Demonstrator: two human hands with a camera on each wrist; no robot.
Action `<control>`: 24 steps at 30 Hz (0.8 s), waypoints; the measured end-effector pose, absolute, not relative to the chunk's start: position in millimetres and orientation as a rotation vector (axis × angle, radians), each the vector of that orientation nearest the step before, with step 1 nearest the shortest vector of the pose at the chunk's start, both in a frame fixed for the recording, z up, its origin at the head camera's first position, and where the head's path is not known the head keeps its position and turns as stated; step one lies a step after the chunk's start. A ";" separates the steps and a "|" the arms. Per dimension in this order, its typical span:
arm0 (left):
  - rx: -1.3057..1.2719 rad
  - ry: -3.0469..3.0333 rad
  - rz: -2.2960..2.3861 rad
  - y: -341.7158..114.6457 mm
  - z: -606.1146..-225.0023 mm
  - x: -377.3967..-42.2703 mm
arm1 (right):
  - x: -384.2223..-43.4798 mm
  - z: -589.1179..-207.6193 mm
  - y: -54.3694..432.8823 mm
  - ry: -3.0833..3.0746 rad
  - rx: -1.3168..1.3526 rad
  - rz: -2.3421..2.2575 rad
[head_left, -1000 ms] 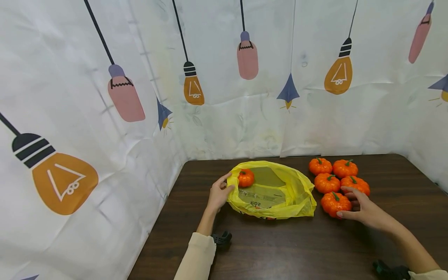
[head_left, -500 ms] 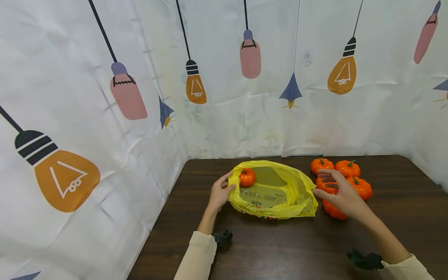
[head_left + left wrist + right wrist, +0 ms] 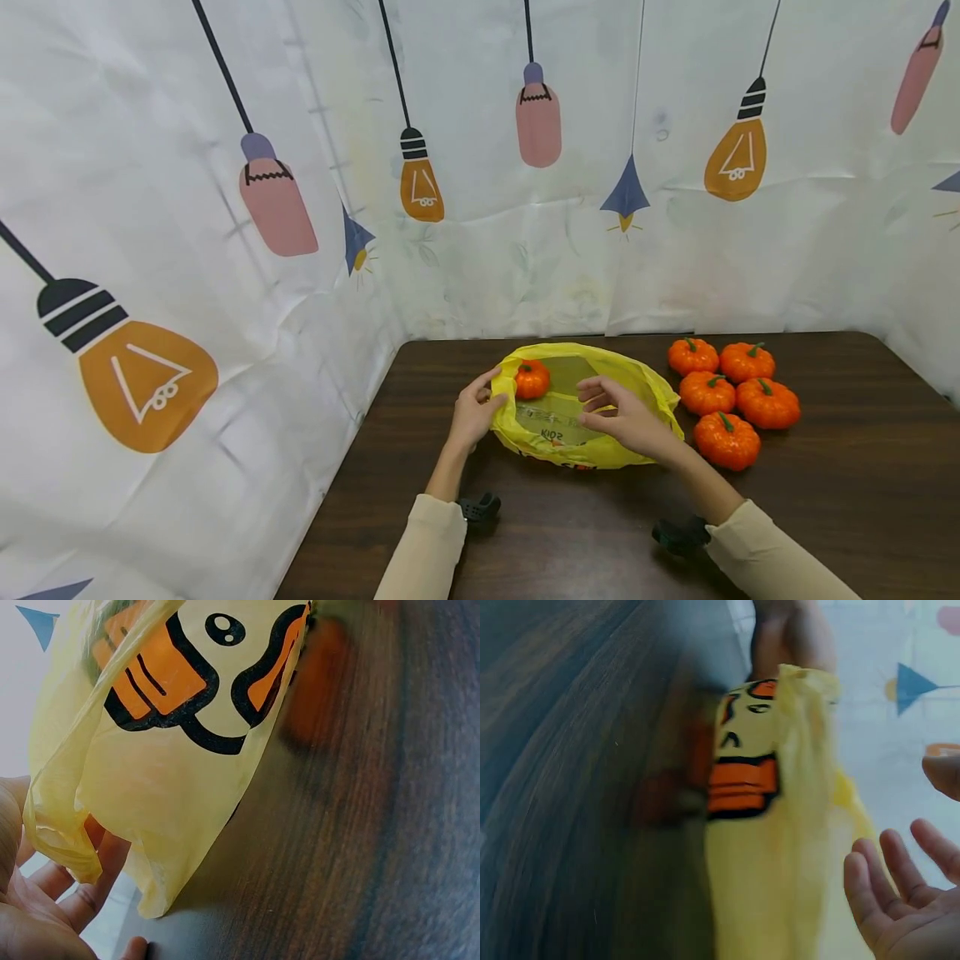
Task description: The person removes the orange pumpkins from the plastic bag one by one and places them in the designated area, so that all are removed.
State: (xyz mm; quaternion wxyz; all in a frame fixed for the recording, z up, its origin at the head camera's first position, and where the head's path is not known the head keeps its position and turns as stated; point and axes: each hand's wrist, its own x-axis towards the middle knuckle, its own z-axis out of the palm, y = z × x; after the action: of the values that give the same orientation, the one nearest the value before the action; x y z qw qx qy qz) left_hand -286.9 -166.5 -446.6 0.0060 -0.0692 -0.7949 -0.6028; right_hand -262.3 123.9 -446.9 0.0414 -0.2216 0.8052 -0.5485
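Observation:
A yellow plastic bag lies with its mouth spread wide, and a small orange pumpkin sits inside at its left. My left hand holds the bag's left rim between thumb and fingers; in the left wrist view the thin plastic drapes over the fingers. Over the bag's mouth is my right hand, its fingers loosely bent and nothing in them. The right wrist view shows that palm bare, with fingers spread beside the bag's printed side.
Several orange pumpkins with green stems, one of them the nearest pumpkin, stand grouped to the right of the bag. They rest on a dark wooden table. A white curtain printed with lamps hangs behind and at the left.
My right hand has left the pumpkins on the right and moved left, over the bag's mouth, without taking one. The left hand keeps its hold on the rim.

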 end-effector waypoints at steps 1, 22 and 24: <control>-0.215 -2.487 -1.887 -166.0 -446.7 -286.9 | -265.9 -449.7 120.1 2.451 -0.659 -1.670; -0.214 -2.489 -1.881 -166.8 -449.7 -288.3 | -335.4 -481.6 64.7 2.550 -0.351 -1.561; -0.223 -2.489 -1.879 -166.8 -449.2 -288.5 | -339.5 -482.2 60.7 2.558 -0.348 -1.560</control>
State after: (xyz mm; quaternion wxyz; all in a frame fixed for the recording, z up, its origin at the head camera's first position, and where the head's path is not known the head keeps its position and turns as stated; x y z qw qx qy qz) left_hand -288.5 -166.8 -449.2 0.0074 -0.0713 -0.7960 -0.6010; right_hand -339.5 60.7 -482.2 0.0626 -0.1152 0.8464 -0.5162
